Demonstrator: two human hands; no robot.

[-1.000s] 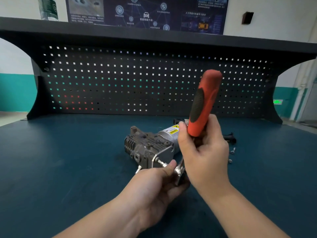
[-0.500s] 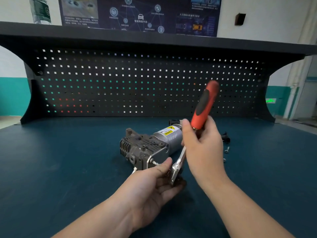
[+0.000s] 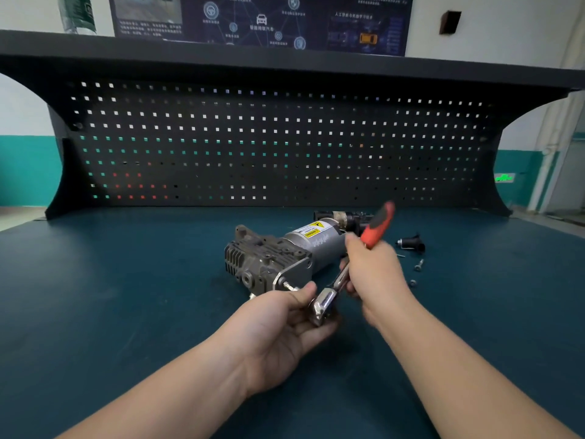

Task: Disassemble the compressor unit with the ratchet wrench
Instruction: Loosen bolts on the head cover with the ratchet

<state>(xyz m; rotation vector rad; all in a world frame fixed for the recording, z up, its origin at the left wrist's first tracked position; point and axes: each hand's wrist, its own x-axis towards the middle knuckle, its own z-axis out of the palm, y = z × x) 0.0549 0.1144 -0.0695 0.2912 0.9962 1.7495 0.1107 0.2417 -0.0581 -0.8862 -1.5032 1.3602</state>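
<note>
**Wrench handle swings down on a long bolt**

The left hand (image 3: 285, 324) cups the chrome head of the ratchet wrench (image 3: 326, 304), fingers curled round it. Just beyond, the right hand (image 3: 373, 277) grips the red handle, now tipped lower and further right than a second ago: judging by that, a loosening stroke. Ahead of both hands, the compressor unit (image 3: 278, 255) lies on the table (image 3: 126, 296), its bolt (image 3: 288, 285) well backed out. Loose screws (image 3: 418, 267) lie right of the right hand.

Left hand (image 3: 278, 324) pinches the ratchet wrench (image 3: 348, 274) head; right hand (image 3: 373, 277) grips its handle.
</note>
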